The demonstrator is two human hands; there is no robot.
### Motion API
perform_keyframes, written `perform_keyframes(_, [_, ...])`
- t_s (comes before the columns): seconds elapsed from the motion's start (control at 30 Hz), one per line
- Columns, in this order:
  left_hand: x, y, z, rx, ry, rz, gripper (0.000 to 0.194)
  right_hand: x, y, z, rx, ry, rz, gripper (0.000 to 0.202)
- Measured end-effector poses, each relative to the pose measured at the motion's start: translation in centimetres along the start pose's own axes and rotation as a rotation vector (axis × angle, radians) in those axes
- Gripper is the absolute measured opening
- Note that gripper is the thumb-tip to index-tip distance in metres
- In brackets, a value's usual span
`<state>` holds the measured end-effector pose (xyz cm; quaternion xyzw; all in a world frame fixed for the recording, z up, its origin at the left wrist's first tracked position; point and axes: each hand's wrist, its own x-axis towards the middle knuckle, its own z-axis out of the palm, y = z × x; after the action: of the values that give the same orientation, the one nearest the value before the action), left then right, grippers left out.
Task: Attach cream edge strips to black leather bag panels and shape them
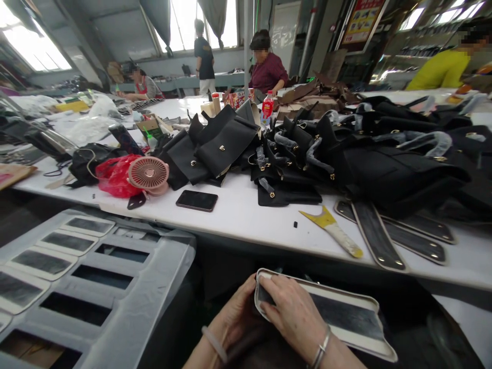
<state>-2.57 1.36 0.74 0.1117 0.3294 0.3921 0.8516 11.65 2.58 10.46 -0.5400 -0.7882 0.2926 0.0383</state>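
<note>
Left hand [239, 310] gripping left end of one panel [342, 310] at 5 o'clock; right hand [295, 312] lying across it, any pinch being hidden. Pressure probably needing evenness along rim. Five pale-edged pieces [42, 261] lying at 8 o'clock, nearest two cropped; one phone [197, 200], inner 8 o'clock; one yellow tool [334, 230], 4 o'clock.

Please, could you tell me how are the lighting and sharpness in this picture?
Head view throughout: the back windows glare white; the space below the white table lies in deep shadow; the phone and held strip look fairly clear; the poster's lean suggests wide-angle distortion.
</note>
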Motion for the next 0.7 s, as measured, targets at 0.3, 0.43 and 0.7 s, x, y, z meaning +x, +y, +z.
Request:
perform_keyframes(0.3, [-0.5,0.6,2.1,0.117,-0.002,0.128,0.028,-0.2,0.5,0.8,0.03,0.036,-0.006,0.034])
perform_keyframes(0.43, [-0.7,1.1,2.4,0.276,0.078,0.2,0.037,-0.4,0.8,1.3,0.104,0.116,-0.01,0.04])
perform_keyframes(0.7, [-0.8,1.2,1.0,0.669,0.225,0.292,0.047,-3.5,2.5,-1.9,0.773,0.301,0.078,0.015])
